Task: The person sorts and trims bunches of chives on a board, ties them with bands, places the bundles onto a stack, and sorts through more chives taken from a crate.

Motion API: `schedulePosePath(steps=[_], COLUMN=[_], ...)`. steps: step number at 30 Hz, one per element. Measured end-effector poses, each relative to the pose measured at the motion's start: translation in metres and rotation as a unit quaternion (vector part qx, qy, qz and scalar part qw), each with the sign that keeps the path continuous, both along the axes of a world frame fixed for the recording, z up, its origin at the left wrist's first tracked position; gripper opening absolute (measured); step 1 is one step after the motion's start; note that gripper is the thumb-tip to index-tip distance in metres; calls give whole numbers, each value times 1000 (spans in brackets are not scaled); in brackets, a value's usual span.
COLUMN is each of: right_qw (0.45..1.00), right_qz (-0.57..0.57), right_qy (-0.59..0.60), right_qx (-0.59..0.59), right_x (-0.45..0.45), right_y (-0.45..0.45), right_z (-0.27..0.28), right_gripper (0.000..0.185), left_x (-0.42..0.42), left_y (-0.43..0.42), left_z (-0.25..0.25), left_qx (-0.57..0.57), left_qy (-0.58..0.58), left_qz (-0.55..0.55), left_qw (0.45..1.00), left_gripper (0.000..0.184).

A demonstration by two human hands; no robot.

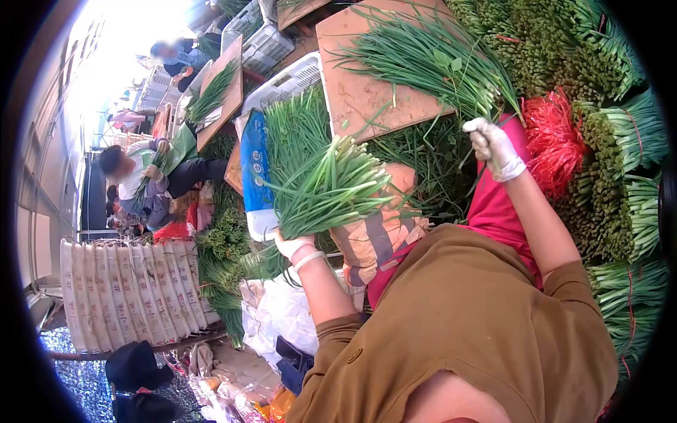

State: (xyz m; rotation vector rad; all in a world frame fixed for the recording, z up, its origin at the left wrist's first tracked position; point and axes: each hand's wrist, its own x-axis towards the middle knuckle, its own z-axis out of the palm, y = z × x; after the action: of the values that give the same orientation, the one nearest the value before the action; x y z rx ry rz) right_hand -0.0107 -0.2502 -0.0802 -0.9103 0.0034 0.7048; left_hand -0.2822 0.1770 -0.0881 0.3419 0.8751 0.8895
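Note:
My left hand [295,248], in a white glove, is closed around the lower side of a thick bunch of garlic chives [338,180]. Its fingers are partly hidden behind the leaves, and the pale stem ends point up and right. My right hand [495,148], also gloved, is curled closed above my pink-clad leg; what it holds, if anything, I cannot make out. Just above it, a loose heap of chives [430,60] lies on a brown board [367,99], with stem ends close to the fingers.
Red ties [553,141] hang beside my right knee. Stacked tied chive bundles [635,134] fill the right side. A white crate [300,77] and blue-and-white bag [255,169] stand left of the board. Two people [137,173] [185,60] work with greens at left.

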Motion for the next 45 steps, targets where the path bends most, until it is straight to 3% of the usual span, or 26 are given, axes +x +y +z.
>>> schedulePosePath(steps=[1,3,5,7,8,10,13,14,16,17,19,20,22,24,25,26,28,29,30,34,36,38,40,43,45], right_qw=[995,992,976,973,964,963,955,940,912,911,929,955,984,996,990,991,988,982,972,976,957,914,898,943,936], right_qz=[24,72,202,227,251,267,274,331,404,390,364,286,175,-63,-98,-111,-63,-16,-32,30,124,186,181,224,132], right_qy=[-74,-96,-56,47,84,35,83,41,-49,-94,-46,-40,7,-26,9,-48,-72,-96,-117,-168,-181,-323,-354,-194,-291], right_qx=[-61,-40,-64,12,23,-11,-77,-70,-55,-92,-50,-73,39,53,100,57,-119,-161,-199,-135,-191,-163,-188,-148,-146], right_x=[-9,-49,-79,-107,-113,-122,-108,-107,-103,-100,-82,-71,-39,-15,-7,-2,-6,1,-9,-20,-32,-39,-62,-61,-43], right_y=[11,39,64,87,99,128,139,135,105,94,69,54,19,-17,-33,-45,-42,-41,-26,15,41,73,96,102,85], right_z=[7,34,64,76,56,42,34,28,67,73,69,73,53,53,51,42,46,15,24,35,57,17,21,29,39], right_gripper=[26,28,22,33,26,17,16,17,20,20,25,28,24,26,20,17,17,15,13,23,27,29,25,17,8], left_x=[0,0,4,9,14,22,24,23,17,12,11,11,10,9,7,3,-4,-4,-5,-9,-9,-6,-9,-18,-22], left_y=[-6,-13,-22,-34,-41,-52,-60,-57,-47,-37,-36,-36,-29,-26,-24,-22,-20,-18,-17,-30,-35,-39,-30,-22,-28], left_z=[2,8,16,27,32,43,57,56,45,31,27,26,13,10,7,4,-4,-8,-11,11,21,27,20,18,26], left_qx=[-4,-13,-18,-11,-2,17,22,26,31,40,22,12,3,-16,-8,1,32,55,78,97,114,104,91,94,116], left_qy=[5,-1,-21,-24,-18,-11,-22,-20,-11,-17,-16,-16,14,-3,-15,-26,-31,-27,-24,-62,-46,-71,-85,-42,9], left_qz=[3,3,21,36,44,46,14,3,-17,-25,-29,-31,22,67,61,54,46,45,44,-5,-26,-34,-55,-55,-4], left_qw=[1000,1000,999,999,999,999,999,999,999,999,999,999,1000,998,998,998,998,997,996,993,992,991,991,993,993], left_gripper=[61,59,58,57,56,56,56,56,55,55,54,54,41,34,32,30,28,29,29,31,33,33,34,46,51])
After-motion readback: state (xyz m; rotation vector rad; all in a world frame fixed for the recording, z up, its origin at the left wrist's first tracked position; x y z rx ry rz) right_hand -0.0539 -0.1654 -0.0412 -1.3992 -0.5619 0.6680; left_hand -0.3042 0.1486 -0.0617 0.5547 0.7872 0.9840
